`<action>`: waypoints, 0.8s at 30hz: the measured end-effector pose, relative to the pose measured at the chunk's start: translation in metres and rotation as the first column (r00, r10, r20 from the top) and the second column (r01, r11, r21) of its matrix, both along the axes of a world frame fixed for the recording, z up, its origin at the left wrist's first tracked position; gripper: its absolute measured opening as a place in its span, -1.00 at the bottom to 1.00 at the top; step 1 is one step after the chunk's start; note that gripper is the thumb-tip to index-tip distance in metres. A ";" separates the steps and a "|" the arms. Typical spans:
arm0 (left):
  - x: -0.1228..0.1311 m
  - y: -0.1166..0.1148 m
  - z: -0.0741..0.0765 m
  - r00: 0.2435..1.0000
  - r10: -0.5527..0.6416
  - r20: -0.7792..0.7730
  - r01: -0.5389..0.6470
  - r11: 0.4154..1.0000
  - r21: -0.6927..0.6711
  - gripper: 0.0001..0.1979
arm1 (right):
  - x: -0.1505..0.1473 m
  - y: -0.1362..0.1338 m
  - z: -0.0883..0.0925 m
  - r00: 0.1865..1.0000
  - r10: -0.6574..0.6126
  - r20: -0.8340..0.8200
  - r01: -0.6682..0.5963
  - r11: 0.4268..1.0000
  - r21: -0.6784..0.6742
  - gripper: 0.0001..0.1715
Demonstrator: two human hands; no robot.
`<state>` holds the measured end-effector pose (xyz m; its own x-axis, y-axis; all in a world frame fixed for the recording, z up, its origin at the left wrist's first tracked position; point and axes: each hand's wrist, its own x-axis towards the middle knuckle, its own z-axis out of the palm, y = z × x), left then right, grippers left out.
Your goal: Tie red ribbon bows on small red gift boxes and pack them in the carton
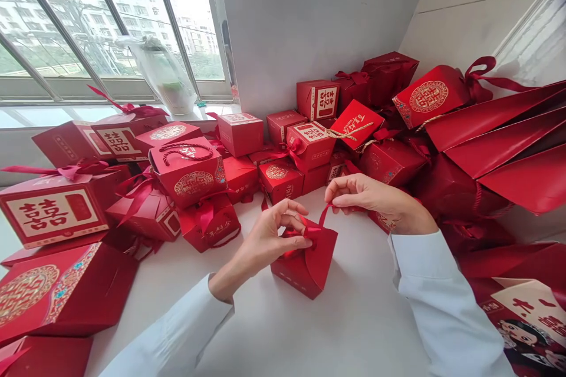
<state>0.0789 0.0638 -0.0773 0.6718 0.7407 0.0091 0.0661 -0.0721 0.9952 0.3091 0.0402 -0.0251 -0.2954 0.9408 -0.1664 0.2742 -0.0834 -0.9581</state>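
Observation:
A small red gift box stands on the white tabletop in front of me, its top flaps folded together. Red ribbon runs from the top of the box up to my right hand, which pinches it between thumb and fingertips. My left hand is over the box's top left, thumb and fingers closed on the ribbon loop there. Part of the loop is hidden behind the left fingers.
Red gift boxes with ribbons and cord handles crowd the table: a large box at left, several along the wall, and red bags at right. A plastic bag with a cup stands on the sill by the barred window.

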 end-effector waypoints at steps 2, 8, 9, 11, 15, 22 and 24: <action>0.000 0.000 0.002 1.000 -0.021 -0.015 0.020 1.000 -0.019 -0.68 | -0.002 -0.001 0.001 1.000 0.026 0.011 -0.026 1.000 0.011 -0.82; -0.002 0.000 0.003 0.997 -0.032 -0.071 0.032 0.999 0.001 -0.76 | 0.008 -0.011 0.011 0.991 0.120 0.063 -0.124 0.990 0.064 -0.81; -0.002 0.000 0.003 0.997 -0.033 -0.077 0.033 0.999 0.001 -0.77 | 0.009 -0.012 0.011 0.984 0.141 0.112 -0.150 0.985 0.081 -0.81; -0.002 0.000 0.004 0.996 -0.039 -0.085 0.040 0.999 0.016 -0.79 | 0.009 -0.009 0.009 0.958 0.129 0.257 -0.168 0.976 0.136 -0.82; 0.000 -0.002 0.004 0.993 -0.050 -0.105 0.062 0.991 0.117 -0.86 | -0.012 0.000 0.001 0.849 -0.100 0.519 -0.146 0.899 0.413 -0.77; 0.003 -0.009 -0.005 0.997 0.082 -0.010 -0.081 0.995 0.064 -0.44 | -0.059 -0.006 -0.001 0.738 -0.312 0.598 -0.343 0.590 0.731 -0.71; 0.004 -0.011 -0.004 0.998 0.063 -0.017 -0.061 0.994 0.090 -0.41 | -0.061 -0.012 0.001 0.710 -0.372 0.598 -0.373 0.521 0.768 -0.72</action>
